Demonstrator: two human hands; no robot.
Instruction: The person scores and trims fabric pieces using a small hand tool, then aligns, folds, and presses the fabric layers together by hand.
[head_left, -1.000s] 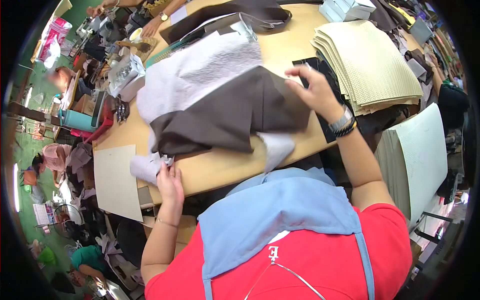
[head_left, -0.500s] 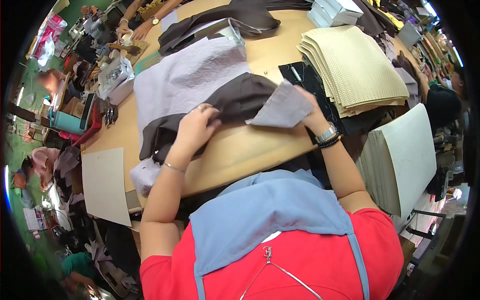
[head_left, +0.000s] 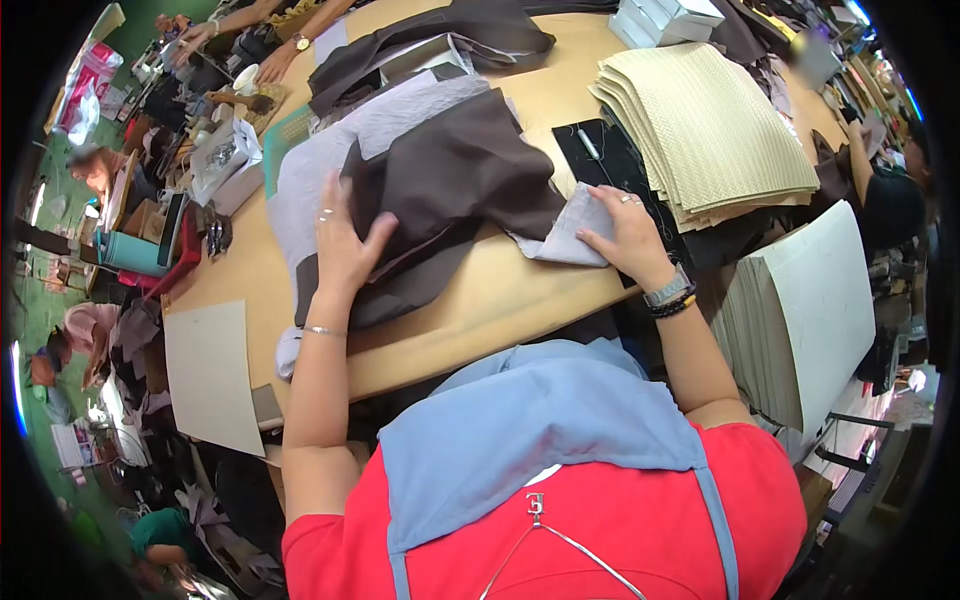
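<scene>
A dark brown piece of fabric (head_left: 450, 160) lies rumpled over light grey lining material (head_left: 305, 195) on the table. My left hand (head_left: 345, 245) is at the brown fabric's left side, fingers stretched and thumb spread, holding nothing. To the right, my right hand (head_left: 635, 240) rests at the edge of a light grey flap (head_left: 568, 235) that joins the brown fabric. Its fingers and thumb are apart, touching the flap without a visible grip.
A stack of cream textured sheets (head_left: 705, 130) lies at the right, beside a black piece (head_left: 600, 150) with a white pen-like item. White boxes (head_left: 665, 20) stand at the back. Large pale boards (head_left: 815, 300) stand right of me. Another person's hands (head_left: 275, 65) are at the far left.
The brown fabric has been spread up and over the grey lining. My left hand has shifted left and opened out; the grey flap has come down flatter under my right hand.
</scene>
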